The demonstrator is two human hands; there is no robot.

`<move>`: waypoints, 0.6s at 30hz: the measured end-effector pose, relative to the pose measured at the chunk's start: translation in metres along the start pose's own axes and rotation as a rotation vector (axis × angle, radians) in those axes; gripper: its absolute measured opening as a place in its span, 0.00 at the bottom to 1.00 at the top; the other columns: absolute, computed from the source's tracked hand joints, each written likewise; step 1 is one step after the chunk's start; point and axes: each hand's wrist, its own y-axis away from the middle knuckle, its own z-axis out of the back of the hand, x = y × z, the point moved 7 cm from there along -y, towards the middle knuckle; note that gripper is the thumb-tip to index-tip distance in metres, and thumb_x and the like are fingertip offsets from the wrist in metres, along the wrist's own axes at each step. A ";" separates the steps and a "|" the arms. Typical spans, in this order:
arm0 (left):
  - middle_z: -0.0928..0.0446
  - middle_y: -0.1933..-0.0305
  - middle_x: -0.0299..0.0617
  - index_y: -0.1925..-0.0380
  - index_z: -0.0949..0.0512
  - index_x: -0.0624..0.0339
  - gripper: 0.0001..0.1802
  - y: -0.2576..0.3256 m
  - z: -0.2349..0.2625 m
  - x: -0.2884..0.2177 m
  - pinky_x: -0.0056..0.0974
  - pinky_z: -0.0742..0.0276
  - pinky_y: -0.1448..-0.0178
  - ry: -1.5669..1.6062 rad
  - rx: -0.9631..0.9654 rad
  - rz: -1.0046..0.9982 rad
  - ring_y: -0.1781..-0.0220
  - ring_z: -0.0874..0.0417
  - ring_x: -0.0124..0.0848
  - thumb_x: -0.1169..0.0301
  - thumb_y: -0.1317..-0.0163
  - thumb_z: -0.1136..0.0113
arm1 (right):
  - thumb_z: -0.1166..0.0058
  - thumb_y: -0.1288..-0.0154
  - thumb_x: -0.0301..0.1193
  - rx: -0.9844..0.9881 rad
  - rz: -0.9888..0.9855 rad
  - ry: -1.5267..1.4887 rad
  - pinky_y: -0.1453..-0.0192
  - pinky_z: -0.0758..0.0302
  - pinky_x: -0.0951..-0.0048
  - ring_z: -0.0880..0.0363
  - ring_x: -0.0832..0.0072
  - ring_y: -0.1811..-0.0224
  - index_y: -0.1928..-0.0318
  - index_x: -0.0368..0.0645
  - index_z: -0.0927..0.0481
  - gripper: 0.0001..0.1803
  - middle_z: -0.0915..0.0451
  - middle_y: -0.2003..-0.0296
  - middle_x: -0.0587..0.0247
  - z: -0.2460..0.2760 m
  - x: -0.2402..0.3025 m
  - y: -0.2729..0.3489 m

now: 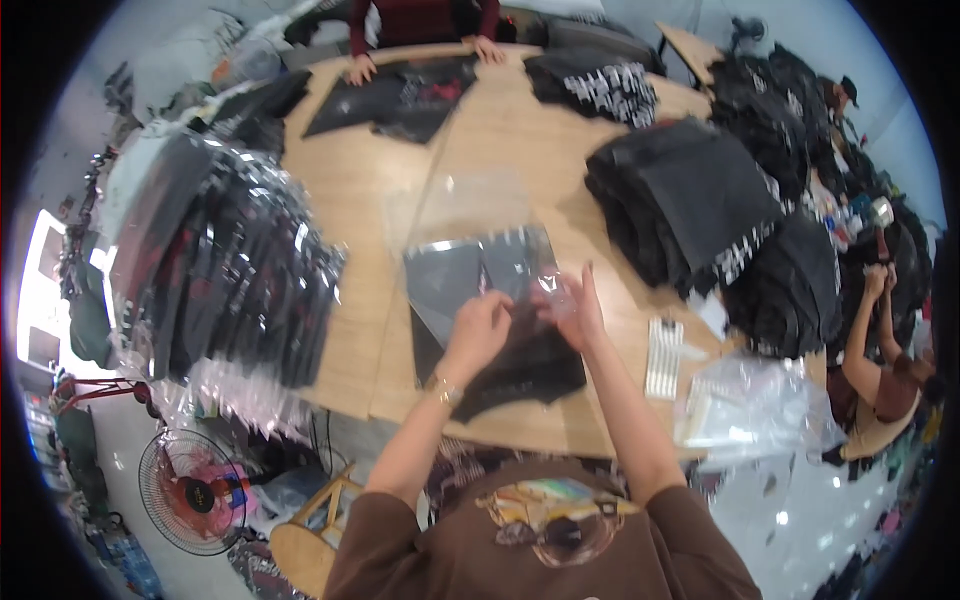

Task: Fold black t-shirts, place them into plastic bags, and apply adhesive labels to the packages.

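A folded black garment (520, 372) lies on the table in front of me, its far part inside a clear plastic bag (440, 270). My left hand (480, 328) rests over the middle of the bag, fingers curled together at the plastic. At the bag's right side, my right hand (578, 312) pinches a crumpled, shiny bit of the plastic, one finger pointing up. Glare and slight blur hide the exact fingertip contact. Just beyond the garment, a flat see-through sheet (455, 200) lies on the wood.
Bagged black garments (235, 265) are piled at the left. Folded black garments (690, 200) are stacked at the right, near white strips (664, 358) and loose plastic bags (750, 410). Across the table (360, 190), a person handles a black garment (400, 95). A fan (195, 495) stands lower left.
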 end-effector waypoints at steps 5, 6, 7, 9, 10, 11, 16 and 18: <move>0.27 0.52 0.52 0.44 0.39 0.59 0.29 -0.014 -0.016 -0.004 0.43 0.28 0.49 0.273 0.128 0.036 0.49 0.24 0.46 0.62 0.44 0.42 | 0.69 0.32 0.53 0.026 -0.026 0.164 0.54 0.29 0.72 0.27 0.74 0.55 0.42 0.44 0.33 0.30 0.26 0.51 0.61 -0.009 -0.027 -0.015; 0.28 0.50 0.52 0.43 0.39 0.59 0.30 -0.012 -0.014 -0.010 0.42 0.28 0.48 0.261 0.083 0.043 0.48 0.25 0.45 0.61 0.44 0.42 | 0.72 0.31 0.52 0.060 0.011 0.173 0.52 0.30 0.73 0.28 0.75 0.54 0.41 0.43 0.34 0.30 0.26 0.50 0.61 -0.019 -0.026 -0.016; 0.28 0.49 0.51 0.43 0.40 0.59 0.31 -0.013 -0.012 -0.015 0.42 0.28 0.47 0.250 0.040 0.052 0.48 0.25 0.43 0.61 0.44 0.41 | 0.74 0.30 0.51 0.092 0.046 0.181 0.50 0.32 0.74 0.28 0.75 0.53 0.39 0.42 0.36 0.31 0.26 0.50 0.61 -0.028 -0.022 -0.020; 0.28 0.50 0.51 0.43 0.39 0.61 0.30 -0.019 0.008 -0.032 0.41 0.28 0.48 0.265 -0.089 0.043 0.49 0.24 0.42 0.62 0.43 0.42 | 0.77 0.30 0.51 0.178 0.089 0.278 0.48 0.34 0.74 0.28 0.75 0.52 0.39 0.41 0.36 0.32 0.26 0.49 0.62 -0.061 -0.001 -0.012; 0.27 0.50 0.50 0.44 0.38 0.62 0.28 -0.021 0.019 -0.032 0.40 0.28 0.49 0.289 -0.195 0.045 0.50 0.23 0.40 0.63 0.42 0.43 | 0.79 0.30 0.52 0.238 0.125 0.366 0.46 0.36 0.75 0.28 0.75 0.51 0.38 0.41 0.37 0.33 0.26 0.49 0.63 -0.076 0.007 -0.009; 0.27 0.50 0.50 0.44 0.38 0.62 0.28 -0.026 0.021 -0.027 0.40 0.28 0.49 0.274 -0.225 0.039 0.50 0.23 0.40 0.63 0.42 0.43 | 0.84 0.30 0.52 0.239 0.168 0.426 0.45 0.38 0.75 0.29 0.77 0.50 0.39 0.41 0.35 0.35 0.25 0.51 0.64 -0.082 0.013 -0.007; 0.28 0.49 0.45 0.46 0.38 0.61 0.18 -0.046 0.046 0.018 0.37 0.27 0.48 0.905 -0.454 0.125 0.48 0.25 0.34 0.71 0.35 0.55 | 0.64 0.31 0.39 0.023 0.418 0.621 0.53 0.30 0.70 0.26 0.72 0.51 0.50 0.39 0.26 0.19 0.22 0.56 0.62 -0.068 0.031 0.001; 0.30 0.49 0.45 0.50 0.36 0.56 0.14 -0.041 0.062 0.034 0.45 0.27 0.49 1.351 -0.613 0.273 0.47 0.26 0.40 0.67 0.33 0.57 | 0.52 0.39 0.27 -0.111 0.533 1.158 0.59 0.29 0.67 0.23 0.68 0.58 0.57 0.41 0.25 0.10 0.22 0.62 0.60 -0.046 0.016 0.009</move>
